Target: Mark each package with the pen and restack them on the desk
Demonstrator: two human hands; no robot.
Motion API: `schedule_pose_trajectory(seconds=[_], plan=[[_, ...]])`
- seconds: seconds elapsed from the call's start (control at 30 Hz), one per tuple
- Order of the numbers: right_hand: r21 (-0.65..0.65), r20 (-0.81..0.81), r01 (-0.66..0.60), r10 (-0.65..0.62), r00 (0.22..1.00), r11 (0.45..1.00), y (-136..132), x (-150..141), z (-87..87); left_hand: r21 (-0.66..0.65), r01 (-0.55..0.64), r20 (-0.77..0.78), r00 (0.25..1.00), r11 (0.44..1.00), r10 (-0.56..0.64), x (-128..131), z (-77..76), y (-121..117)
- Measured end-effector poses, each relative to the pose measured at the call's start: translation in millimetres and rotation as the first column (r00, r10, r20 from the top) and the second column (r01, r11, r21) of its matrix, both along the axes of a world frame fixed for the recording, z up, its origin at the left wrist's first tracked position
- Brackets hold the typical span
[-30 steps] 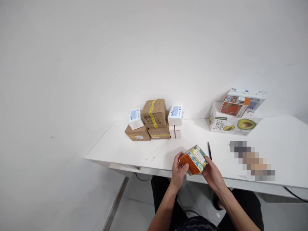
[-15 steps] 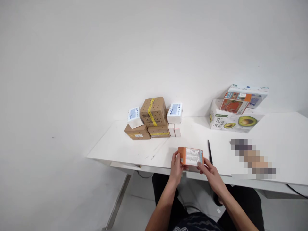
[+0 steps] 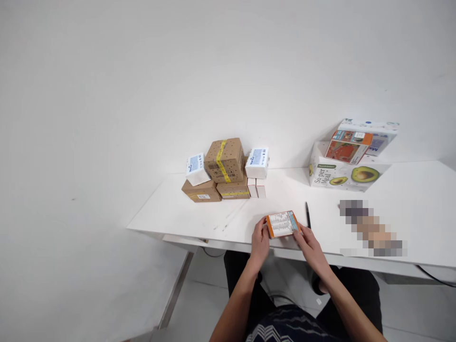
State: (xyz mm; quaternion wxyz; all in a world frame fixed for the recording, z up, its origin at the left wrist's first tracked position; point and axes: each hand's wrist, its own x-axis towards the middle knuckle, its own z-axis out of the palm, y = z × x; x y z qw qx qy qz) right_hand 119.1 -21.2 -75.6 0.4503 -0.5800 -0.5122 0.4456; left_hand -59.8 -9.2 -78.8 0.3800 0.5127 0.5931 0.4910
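Note:
A small orange and white carton is held between my two hands above the table's front edge, its white printed panel facing up toward me. My left hand grips the carton's left end, and my right hand closes on its right end beside a blue patch. Just beyond the right hand, a black pen lies on the white table. The carton's underside and some fingertips are hidden.
Brown cardboard boxes are stacked against the wall, with a white tissue pack on small white boxes. At right, an avocado-printed box carries an orange box and a pale box. A pixelated patch covers something on the table.
Both hands have turned the carton: the orange side and green-yellow face seen earlier gave way to the white printed panel. The carton then tilted a little further. The view has shifted slightly.

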Motion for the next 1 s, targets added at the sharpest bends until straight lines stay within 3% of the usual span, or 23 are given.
schedule_pose_trajectory(seconds=[0.2,0.33,0.43,0.57,0.67,0.83,1.0], plan=[[-0.036,-0.099,-0.019,0.016,0.995,0.999,-1.9,1.0,-2.0,-0.005,0.091,0.120,0.989,0.996,-0.090,-5.6,-3.8,4.7],[-0.005,-0.041,-0.031,0.031,0.999,0.999,-7.6,-2.8,1.4,0.057,0.145,0.169,0.974,0.988,-0.153,-8.6,-6.2,3.0],[0.014,0.037,-0.094,0.094,0.995,0.995,-7.7,-2.3,4.7,0.098,0.198,0.147,0.966,0.975,-0.211,-12.2,-1.2,0.4],[0.056,0.136,-0.068,0.060,0.989,0.996,0.2,3.8,11.5,0.049,0.262,0.092,0.960,0.964,-0.266,-15.1,13.9,-6.2],[0.004,0.058,-0.063,0.063,0.996,0.998,5.2,5.4,17.2,-0.035,0.261,0.071,0.963,0.965,-0.258,-11.8,27.1,-12.6],[-0.150,-0.069,-0.125,0.116,0.991,0.981,3.1,1.8,19.7,-0.066,0.235,0.090,0.969,0.970,-0.228,-4.5,43.5,-15.9],[-0.070,-0.144,-0.243,0.231,0.962,0.967,-2.0,2.8,20.1,-0.122,0.090,0.327,0.944,0.988,-0.046,-4.4,43.6,-4.9]])
